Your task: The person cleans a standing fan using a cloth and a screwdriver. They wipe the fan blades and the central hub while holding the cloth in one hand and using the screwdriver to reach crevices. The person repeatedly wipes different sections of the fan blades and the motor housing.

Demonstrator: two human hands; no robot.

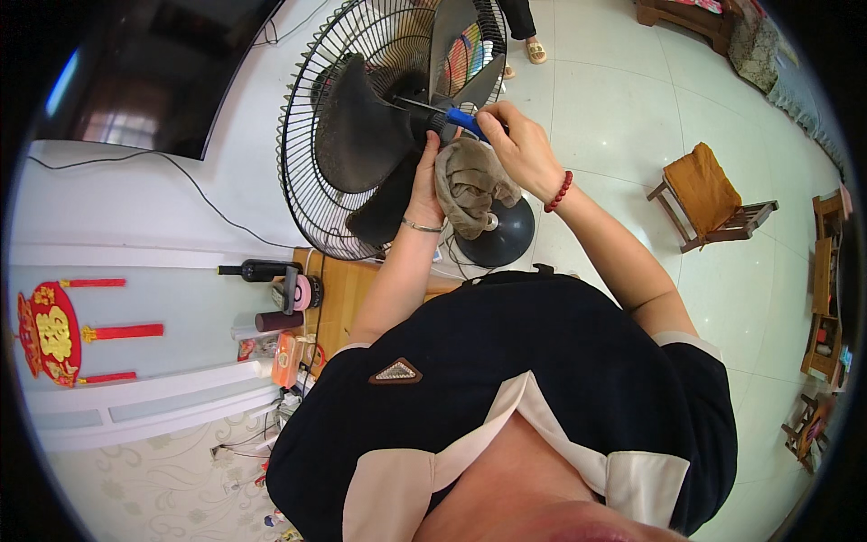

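Note:
My right hand (518, 142) grips a screwdriver by its blue handle (466, 122). The metal shaft (420, 103) reaches left across the hub of a floor fan, its tip near the base of a dark fan blade (349, 132). My left hand (428, 179) is around the black ribbed part of the hub (433, 122), thumb up, with its other fingers mostly hidden. Against that hand hangs a crumpled grey-brown cloth (474, 183); what holds it up is hidden. Behind the blades curves the black wire guard (292, 156), open towards me.
Below the cloth stands the fan's round black base (498, 237). A wooden cabinet (342, 288) at left bears a dark bottle (261, 271) and small items. A television (149, 68) hangs upper left. A wooden chair (704, 193) stands right. Another person's foot (536, 52) shows beyond the fan.

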